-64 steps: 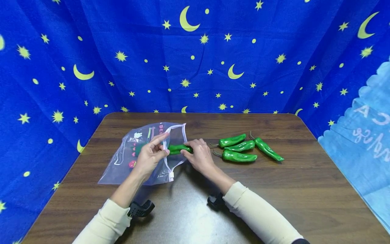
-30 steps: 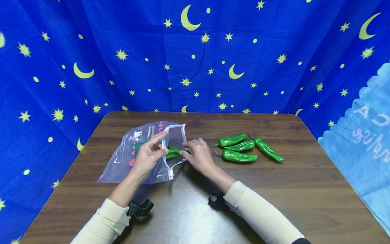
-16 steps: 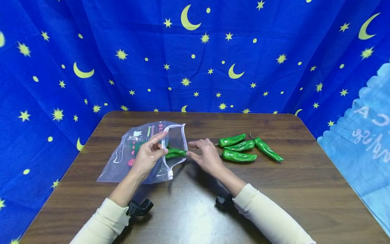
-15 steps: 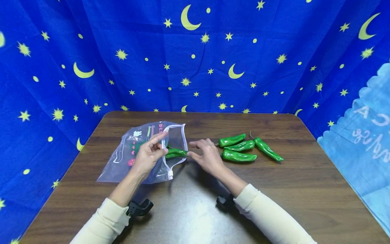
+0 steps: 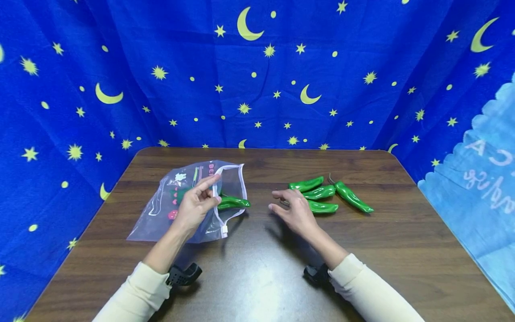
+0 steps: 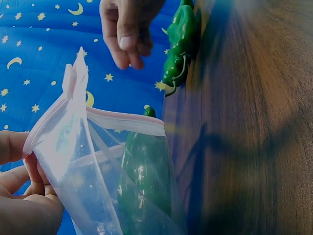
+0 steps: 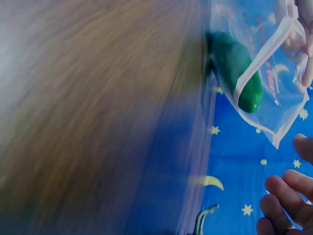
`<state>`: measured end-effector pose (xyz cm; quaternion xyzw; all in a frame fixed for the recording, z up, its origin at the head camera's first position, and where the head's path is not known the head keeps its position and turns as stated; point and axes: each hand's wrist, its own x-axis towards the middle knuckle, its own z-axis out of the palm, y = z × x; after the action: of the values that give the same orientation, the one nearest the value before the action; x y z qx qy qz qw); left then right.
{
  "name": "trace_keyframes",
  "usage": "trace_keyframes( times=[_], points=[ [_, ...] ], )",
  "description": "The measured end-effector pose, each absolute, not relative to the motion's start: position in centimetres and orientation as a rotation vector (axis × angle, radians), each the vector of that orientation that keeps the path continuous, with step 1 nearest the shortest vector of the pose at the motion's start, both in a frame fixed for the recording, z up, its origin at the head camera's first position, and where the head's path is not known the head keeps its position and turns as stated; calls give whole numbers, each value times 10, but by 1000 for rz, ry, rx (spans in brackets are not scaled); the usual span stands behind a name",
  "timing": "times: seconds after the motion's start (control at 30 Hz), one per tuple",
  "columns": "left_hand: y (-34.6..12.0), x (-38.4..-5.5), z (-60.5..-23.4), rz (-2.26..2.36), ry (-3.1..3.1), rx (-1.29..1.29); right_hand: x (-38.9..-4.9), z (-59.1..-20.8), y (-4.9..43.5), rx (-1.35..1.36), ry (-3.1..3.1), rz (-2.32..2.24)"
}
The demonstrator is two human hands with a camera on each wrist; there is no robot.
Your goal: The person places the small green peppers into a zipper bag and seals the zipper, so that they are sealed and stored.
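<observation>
A clear zip bag [image 5: 154, 226] with a white zip edge and printed pictures lies on the left of the table. My left hand [image 5: 194, 208] pinches its upper rim, holding the mouth apart. Inside lies a green pepper [image 5: 233, 202], its tip just past the bag's edge; more green shows dimly behind the plastic. My right hand [image 5: 297, 212] holds nothing, its fingers relaxed over the left ends of several green peppers [image 5: 320, 192]. It partly hides the nearest pepper [image 5: 325, 207]. In the left wrist view, the fingers pinch the bag's rim [image 6: 54, 110].
One more green pepper [image 5: 354, 197] lies slanted at the right of the group. The brown wooden table [image 5: 402, 250] ends at a blue curtain [image 5: 257, 89] with moons and stars. A light blue cloth [image 5: 483, 192] hangs at the right.
My right hand has pushed a pepper into the bag, let go of it, and moved right to the other peppers. My left hand has stayed on the bag's rim.
</observation>
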<state>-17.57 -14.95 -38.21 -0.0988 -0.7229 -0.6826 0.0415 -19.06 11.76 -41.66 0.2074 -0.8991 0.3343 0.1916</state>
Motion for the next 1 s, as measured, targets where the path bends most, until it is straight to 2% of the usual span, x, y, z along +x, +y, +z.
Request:
trace_keyframes(
  times=[1.0],
  points=[
    [-152, -176, -385, -2104, -2200, -307, -197, -428, 212, 306, -2775, 791]
  ],
)
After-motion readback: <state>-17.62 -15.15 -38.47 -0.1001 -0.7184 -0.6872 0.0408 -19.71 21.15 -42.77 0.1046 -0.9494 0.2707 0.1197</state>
